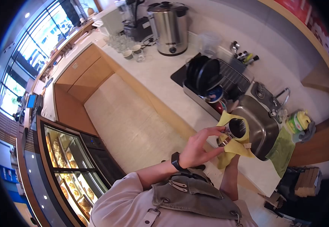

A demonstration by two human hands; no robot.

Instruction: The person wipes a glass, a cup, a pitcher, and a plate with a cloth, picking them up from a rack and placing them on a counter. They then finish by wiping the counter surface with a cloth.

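Note:
In front of my apron, near the sink's front edge, a small cup-like vessel [237, 128] with a dark inside and shiny rim is tilted so its mouth faces up. A yellow cloth [244, 148] wraps round its sides and hangs below it. My left hand [199, 148], with a black watch at the wrist, reaches in from the left; its thumb and fingers pinch the vessel's near side beside a shiny brownish part. From underneath, my right hand [232, 162] supports the cloth and vessel, its fingers mostly hidden by the yellow folds.
A steel sink [261, 130] with a tap [284, 97] lies just beyond my hands. Black plates [204, 73] stand in a dish rack to its left. A green cloth [281, 149] hangs over the counter's edge. Farther off are a steel urn [169, 30] and several glasses [121, 43].

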